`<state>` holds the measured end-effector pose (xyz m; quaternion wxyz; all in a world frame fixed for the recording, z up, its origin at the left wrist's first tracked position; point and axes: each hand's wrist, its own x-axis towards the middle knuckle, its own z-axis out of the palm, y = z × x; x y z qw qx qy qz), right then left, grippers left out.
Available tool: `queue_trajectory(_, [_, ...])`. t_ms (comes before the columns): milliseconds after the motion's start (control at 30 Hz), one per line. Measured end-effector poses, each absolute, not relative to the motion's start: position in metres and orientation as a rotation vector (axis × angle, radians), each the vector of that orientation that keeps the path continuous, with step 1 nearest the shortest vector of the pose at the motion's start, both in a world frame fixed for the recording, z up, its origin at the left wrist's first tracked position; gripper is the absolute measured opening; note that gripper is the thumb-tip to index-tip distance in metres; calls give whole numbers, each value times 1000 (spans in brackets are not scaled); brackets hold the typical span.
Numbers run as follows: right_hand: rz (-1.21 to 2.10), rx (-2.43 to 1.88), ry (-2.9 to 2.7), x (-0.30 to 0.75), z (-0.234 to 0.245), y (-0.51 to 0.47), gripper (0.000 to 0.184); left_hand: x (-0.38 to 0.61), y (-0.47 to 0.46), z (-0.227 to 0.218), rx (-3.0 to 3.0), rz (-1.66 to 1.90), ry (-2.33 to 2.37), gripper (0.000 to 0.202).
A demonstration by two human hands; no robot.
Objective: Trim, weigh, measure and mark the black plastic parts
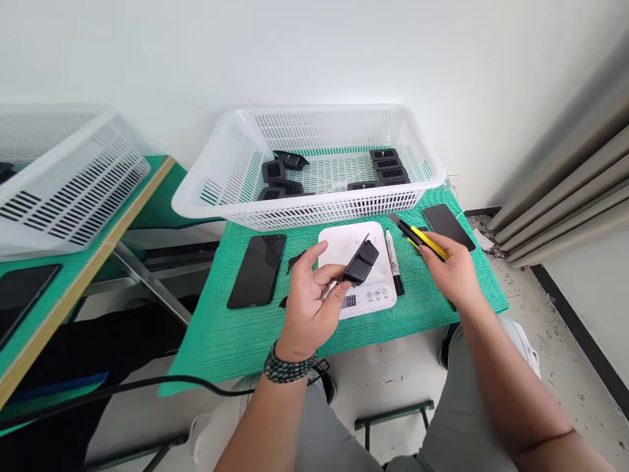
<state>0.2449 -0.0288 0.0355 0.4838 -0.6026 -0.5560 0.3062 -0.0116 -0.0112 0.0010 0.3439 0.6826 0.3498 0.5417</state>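
Note:
My left hand [314,298] grips a black molded plastic part [361,262] with box-like hollows, tilted above a white digital scale [327,239]. The scale's display appears to read 0.0. In my right hand [452,265] is a yellow and black utility knife [427,242], its blade end pointing up and left, apart from the plastic part. Between the hands a white marker with a black cap [393,262] lies along the scale's right side. Black scraps lie left of the scale, partly hidden by my left hand.
A white plastic basket [314,208] at the back holds several black parts [390,164]. One dark phone [256,270] lies left on the green-covered table [216,347], another phone [448,226] at right. A second basket [73,190] stands on the neighbouring table. A black cable [196,380] crosses in front.

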Motion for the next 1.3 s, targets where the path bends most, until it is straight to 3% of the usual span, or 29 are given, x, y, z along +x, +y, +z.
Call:
queue_trajectory(133, [1019,-1373,-1452,248,35,-27,40,-16,-13,4,1710,1398,873,54])
queue_trajectory(267, [779,-1496,-1382,247,34,-24,34,-19,-16,5,1633,1399,836,53])
queue_trajectory(367, [899,-1401,-1333,243,37,-25,37,-21,-15,4,1584,1398,869,55])
queue_trajectory(600, [1080,-1199,-1372,225,41,-36,31,-21,-5,-4,1571,1464,911,79])
queue_trajectory(800, [1037,-1227,-1494,217,39,-41,30,-16,-9,-9,1795,1409,1035,58])
queue_trajectory(900, [925,-1286,-1509,219,39,-40,31,-15,-11,-9,1908,1403,1036,58])
queue_trajectory(1000, [1065,-1240,-1568,224,39,-37,32,-15,-11,-7,1938,1406,1029,60])
queue_trajectory(1133, [923,-1317,-1486,231,37,-34,33,-16,-11,-3,1981,1436,963,58])
queue_trajectory(1233, [1083,-1286,-1548,234,37,-32,37,-17,-14,-2,1972,1455,914,59])
queue_trajectory(1300, [1002,-1369,-1560,235,37,-30,34,-17,-17,-1,1919,1462,851,60])
